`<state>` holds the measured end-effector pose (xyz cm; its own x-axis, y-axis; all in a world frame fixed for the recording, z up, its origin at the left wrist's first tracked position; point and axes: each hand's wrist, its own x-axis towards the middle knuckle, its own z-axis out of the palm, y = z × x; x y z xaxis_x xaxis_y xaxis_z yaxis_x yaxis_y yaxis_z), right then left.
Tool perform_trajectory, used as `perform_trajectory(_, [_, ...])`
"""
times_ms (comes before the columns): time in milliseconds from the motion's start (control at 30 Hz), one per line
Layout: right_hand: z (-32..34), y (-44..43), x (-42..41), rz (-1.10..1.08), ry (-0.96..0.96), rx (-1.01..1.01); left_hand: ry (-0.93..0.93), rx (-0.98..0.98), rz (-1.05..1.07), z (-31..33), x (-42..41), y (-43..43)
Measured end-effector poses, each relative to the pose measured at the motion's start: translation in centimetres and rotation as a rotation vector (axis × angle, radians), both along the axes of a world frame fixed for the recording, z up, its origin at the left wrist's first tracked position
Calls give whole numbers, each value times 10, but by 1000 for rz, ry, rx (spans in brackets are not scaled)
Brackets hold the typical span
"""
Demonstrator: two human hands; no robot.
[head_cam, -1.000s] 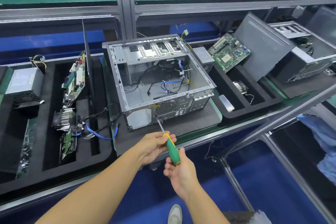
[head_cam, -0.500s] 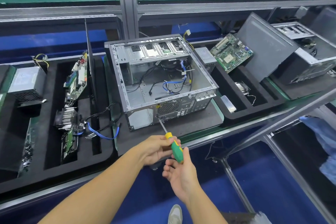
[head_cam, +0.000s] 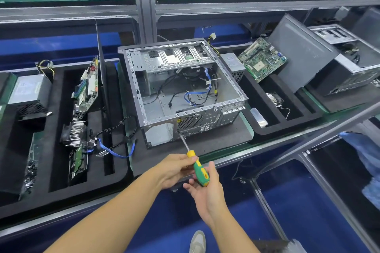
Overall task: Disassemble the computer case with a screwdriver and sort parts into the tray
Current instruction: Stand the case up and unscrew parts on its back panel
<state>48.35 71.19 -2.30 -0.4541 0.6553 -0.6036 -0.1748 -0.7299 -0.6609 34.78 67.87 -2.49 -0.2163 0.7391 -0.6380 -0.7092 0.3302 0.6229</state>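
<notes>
The open grey computer case (head_cam: 230, 88) lies on its side on a black mat, with loose black and blue cables inside. A green and yellow screwdriver (head_cam: 198, 168) points at the case's rear panel, its tip set against the panel just left of the fan grille. My left hand (head_cam: 174, 170) grips the handle's yellow front end. My right hand (head_cam: 207, 193) cups the butt of the handle from below, fingers curled round it. The black foam tray (head_cam: 61, 187) on the left holds a motherboard (head_cam: 87, 88), a heatsink (head_cam: 75, 132), cables and small screws.
A power supply (head_cam: 28, 90) sits at the far left. To the right, a second foam tray (head_cam: 287, 123) holds a green motherboard (head_cam: 262, 58), a leaning grey side panel (head_cam: 298, 51) and another case (head_cam: 353, 61). An aluminium rail runs along the bench's front edge.
The hands and the screwdriver stay at the same spot on the rear panel. My right hand's fingers have shifted slightly round the handle's end.
</notes>
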Motion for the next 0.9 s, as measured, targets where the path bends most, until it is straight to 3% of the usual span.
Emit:
perform_trajectory(133, [-3,-1,-3,45,-51,30,6,22,54,0,-4,2])
perform_trajectory(233, [-8,-4,-3,53,-69,115,-43,1,378,-3,-21,15])
perform_trajectory(300, [-10,-3,-2,63,-85,172,-35,0,474,-4,-33,24])
perform_trajectory(600, [-15,1,4,153,-174,334,-67,-62,565,-13,-40,45])
perform_trajectory(900, [-20,5,22,141,-163,317,-87,-45,484,-17,-37,45])
